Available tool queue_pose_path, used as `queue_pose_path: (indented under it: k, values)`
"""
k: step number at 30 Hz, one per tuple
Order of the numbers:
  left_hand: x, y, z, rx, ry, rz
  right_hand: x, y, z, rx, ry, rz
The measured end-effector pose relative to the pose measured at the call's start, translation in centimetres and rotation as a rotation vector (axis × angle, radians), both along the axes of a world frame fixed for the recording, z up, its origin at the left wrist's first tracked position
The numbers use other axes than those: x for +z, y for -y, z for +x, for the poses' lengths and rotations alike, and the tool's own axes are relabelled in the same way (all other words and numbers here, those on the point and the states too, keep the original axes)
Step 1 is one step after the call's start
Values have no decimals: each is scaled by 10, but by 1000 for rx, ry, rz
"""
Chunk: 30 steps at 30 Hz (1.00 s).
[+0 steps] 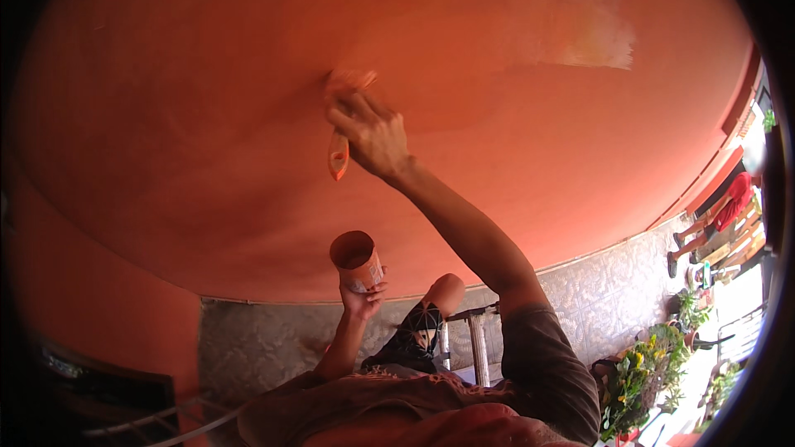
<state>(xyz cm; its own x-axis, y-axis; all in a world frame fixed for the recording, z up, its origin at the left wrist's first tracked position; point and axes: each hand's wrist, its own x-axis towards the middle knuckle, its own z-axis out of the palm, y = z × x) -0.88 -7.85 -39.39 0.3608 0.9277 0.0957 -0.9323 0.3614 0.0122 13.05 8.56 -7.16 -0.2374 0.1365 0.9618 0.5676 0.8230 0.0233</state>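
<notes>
My right hand (371, 134) is raised against the orange-red wall (224, 91), its fingers wrapped round a paintbrush (339, 156). The brush's handle points down below the hand, and its bristle end, slightly blurred, meets the wall. Lower down, my left hand (363, 302) holds a paint can (354, 261) from beneath and the side. The can is roughly upright, its open mouth showing an orange-brown inside; how much paint it contains I cannot tell. To the upper right on the wall is a paler, ragged-edged patch (592, 25).
A ladder (479, 348) stands beside my leg on the patterned tile floor (584, 302). Potted plants with yellow flowers (642, 377) are at the lower right. Farther off at the right is a person in red (733, 199). A dark opening (108, 393) lies at the lower left.
</notes>
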Motion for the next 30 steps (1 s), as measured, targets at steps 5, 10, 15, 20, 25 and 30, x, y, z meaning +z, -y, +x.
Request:
queue_pose_path:
  k: [5,10,15,20,25,30]
  values:
    - [-3,-7,3,-36,4,24,9,-28,22,442,-344,-149]
    - [2,-5,11,-40,-7,24,43,-75,175,262,-950,77]
    - [-2,1,6,-49,-48,-4,22,-58,256,53,-1082,89]
    - [-7,-4,-4,-65,-89,-8,-87,-70,157,-53,-725,-107]
    - [-10,-17,-16,-39,-106,-24,-89,-19,89,388,-236,-400]
    - [6,-21,-6,-56,-100,26,-90,-85,194,698,-921,-309]
